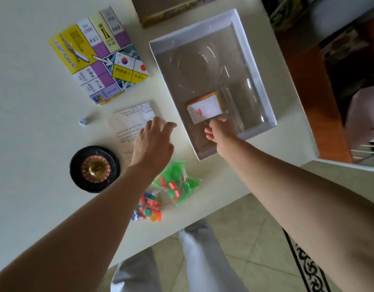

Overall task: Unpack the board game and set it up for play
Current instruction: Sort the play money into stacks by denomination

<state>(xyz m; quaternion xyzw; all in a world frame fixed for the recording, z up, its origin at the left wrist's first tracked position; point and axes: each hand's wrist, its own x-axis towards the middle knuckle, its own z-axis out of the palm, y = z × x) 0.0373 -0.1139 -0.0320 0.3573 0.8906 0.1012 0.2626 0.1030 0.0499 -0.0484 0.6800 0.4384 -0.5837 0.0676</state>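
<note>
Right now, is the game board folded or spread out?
Folded. The game board lies on the table as a packet; only part of its squares shows, and stacked layers show at its near edge.

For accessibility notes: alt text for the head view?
The right hand holds a card stack inside the open white box; the left hand is open over an instruction sheet. A folded board, roulette wheel and bagged pieces lie nearby.

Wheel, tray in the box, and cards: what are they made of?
The wheel looks like shiny black plastic with a gold, metal-looking middle. The tray in the box seems thin clear plastic: you see through it and light glints on its curves. The cards look like matte paper or thin card.
</note>
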